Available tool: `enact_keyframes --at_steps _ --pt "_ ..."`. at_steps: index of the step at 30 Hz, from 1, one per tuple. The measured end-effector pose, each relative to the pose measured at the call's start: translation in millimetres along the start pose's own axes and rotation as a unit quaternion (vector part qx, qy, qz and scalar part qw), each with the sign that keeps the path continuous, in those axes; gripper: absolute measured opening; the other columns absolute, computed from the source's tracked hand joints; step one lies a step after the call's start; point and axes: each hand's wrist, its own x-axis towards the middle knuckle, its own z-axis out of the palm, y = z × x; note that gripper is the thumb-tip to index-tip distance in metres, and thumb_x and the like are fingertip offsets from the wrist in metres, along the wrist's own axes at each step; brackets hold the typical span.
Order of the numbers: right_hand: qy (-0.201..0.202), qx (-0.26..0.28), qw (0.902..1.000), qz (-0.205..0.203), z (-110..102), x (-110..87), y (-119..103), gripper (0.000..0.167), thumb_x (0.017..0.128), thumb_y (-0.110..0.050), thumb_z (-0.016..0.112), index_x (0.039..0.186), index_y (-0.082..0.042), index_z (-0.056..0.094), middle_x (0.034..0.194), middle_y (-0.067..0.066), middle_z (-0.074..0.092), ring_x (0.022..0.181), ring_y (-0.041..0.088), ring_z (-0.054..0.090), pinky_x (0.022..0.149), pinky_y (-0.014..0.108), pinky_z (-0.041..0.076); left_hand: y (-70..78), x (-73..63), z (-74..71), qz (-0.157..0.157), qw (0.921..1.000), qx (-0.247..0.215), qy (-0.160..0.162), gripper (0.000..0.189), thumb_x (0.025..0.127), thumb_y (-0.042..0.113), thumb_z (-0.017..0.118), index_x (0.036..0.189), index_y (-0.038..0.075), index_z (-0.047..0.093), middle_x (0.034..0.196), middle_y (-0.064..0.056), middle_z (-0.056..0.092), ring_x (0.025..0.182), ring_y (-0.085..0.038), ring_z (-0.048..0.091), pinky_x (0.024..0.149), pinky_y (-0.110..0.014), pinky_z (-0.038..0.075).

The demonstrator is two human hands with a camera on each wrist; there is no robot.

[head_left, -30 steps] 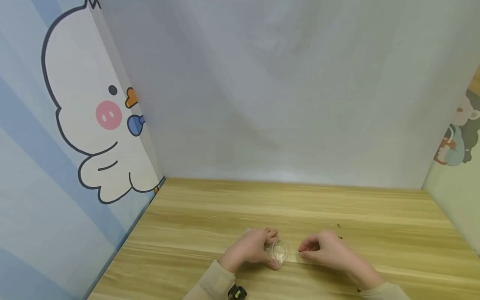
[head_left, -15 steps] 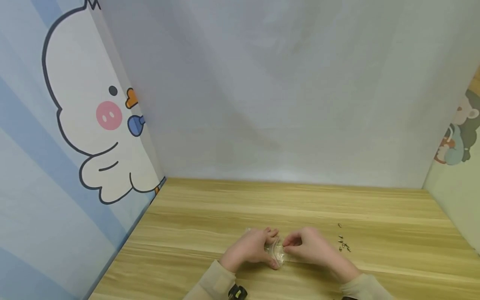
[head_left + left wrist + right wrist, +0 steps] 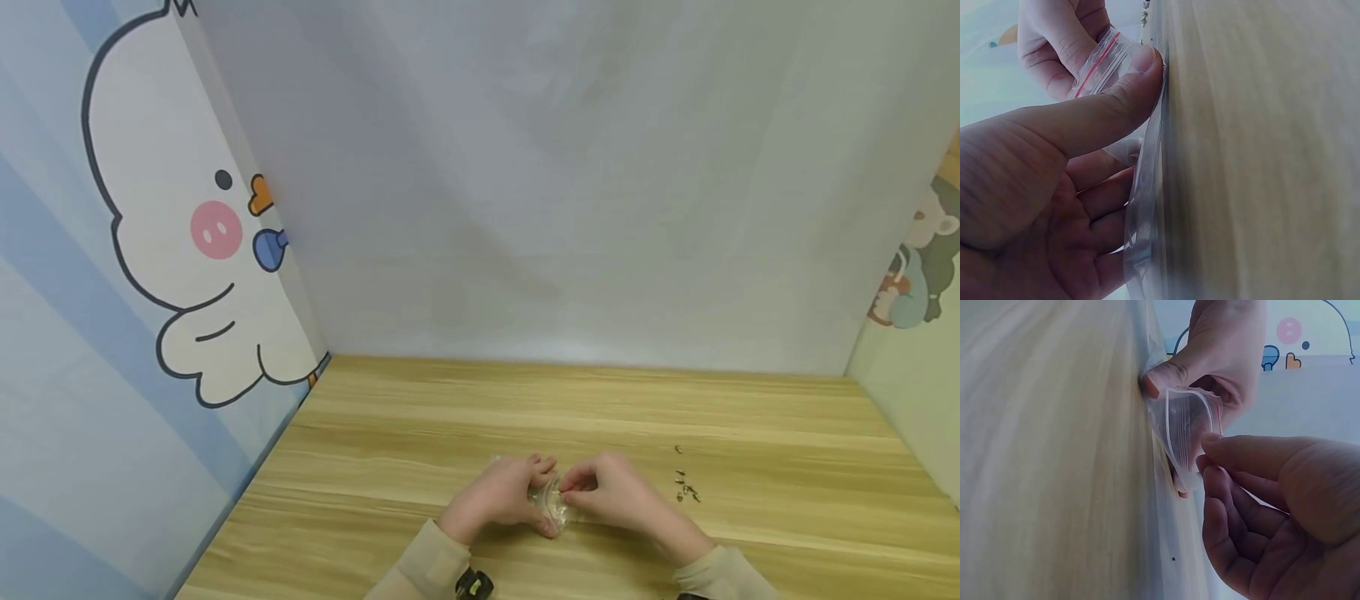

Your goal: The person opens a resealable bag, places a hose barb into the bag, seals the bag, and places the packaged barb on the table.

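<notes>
A small clear zip-lock bag [image 3: 553,504] with a red line along its mouth lies on the wooden table. My left hand [image 3: 502,496] grips it from the left, thumb near the tabletop and fingers on the far side. In the right wrist view the bag's mouth [image 3: 1188,425] stands partly apart, facing right. My right hand [image 3: 618,500] pinches at the lip of the mouth with thumb [image 3: 1235,449] and forefinger; whether a tiny piece sits between these fingertips is hidden. Several small metal screw-like pieces [image 3: 686,490] lie loose to the right of my right hand.
The wood-grain table [image 3: 420,400] runs back to a plain grey-white curtain [image 3: 525,208]. A blue wall panel with a cartoon figure [image 3: 172,208] borders the left side, and a pale panel [image 3: 915,375] the right.
My right hand has moved left from beside the bag to its mouth, uncovering more of the small metal pieces. The round mouth has flattened. My left hand has stayed put.
</notes>
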Motion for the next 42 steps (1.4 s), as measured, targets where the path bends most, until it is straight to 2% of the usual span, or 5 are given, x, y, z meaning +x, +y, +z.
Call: enact_keyframes --at_steps 11,18,26,42 --pt "-0.004 0.005 1.0000 -0.002 -0.4 1.4 -0.2 0.006 0.090 -0.009 0.083 0.095 -0.006 0.082 0.086 -0.006 0.076 0.076 0.004 0.067 0.070 0.023 0.058 0.4 -0.8 -2.8 0.005 1.0000 0.005 0.001 0.090 0.073 0.045 0.098 0.150 0.012 0.064 0.158 -0.001 0.056 0.147 -0.027 0.051 0.122 -0.044 0.041" --pt "-0.005 0.003 1.0000 0.004 -1.6 1.8 0.3 0.006 0.090 -0.008 0.083 0.096 -0.006 0.082 0.089 -0.004 0.077 0.078 0.005 0.068 0.071 0.023 0.059 -2.5 -0.5 -1.1 -0.003 1.0000 -0.003 0.001 0.088 0.074 0.045 0.098 0.150 0.018 0.064 0.158 0.003 0.054 0.148 -0.024 0.050 0.122 -0.053 0.040" --pt "-0.008 0.004 0.9999 0.007 -3.5 1.2 1.9 0.007 0.090 -0.007 0.083 0.097 -0.005 0.082 0.090 -0.004 0.077 0.079 0.007 0.069 0.073 0.024 0.060 -1.8 -0.9 -1.7 -0.003 1.0000 -0.001 0.000 0.087 0.074 0.045 0.097 0.150 0.017 0.064 0.159 0.003 0.054 0.149 -0.024 0.049 0.122 -0.053 0.039" --pt "-0.003 0.007 0.9998 0.019 -30.8 -16.6 7.6 0.016 0.092 -0.009 0.082 0.105 0.000 0.080 0.094 -0.003 0.077 0.084 0.007 0.071 0.076 0.024 0.060 -0.8 -0.2 0.7 -0.006 1.0000 0.003 -0.004 0.086 0.074 0.043 0.098 0.148 0.015 0.065 0.159 0.002 0.054 0.150 -0.024 0.048 0.123 -0.051 0.039"
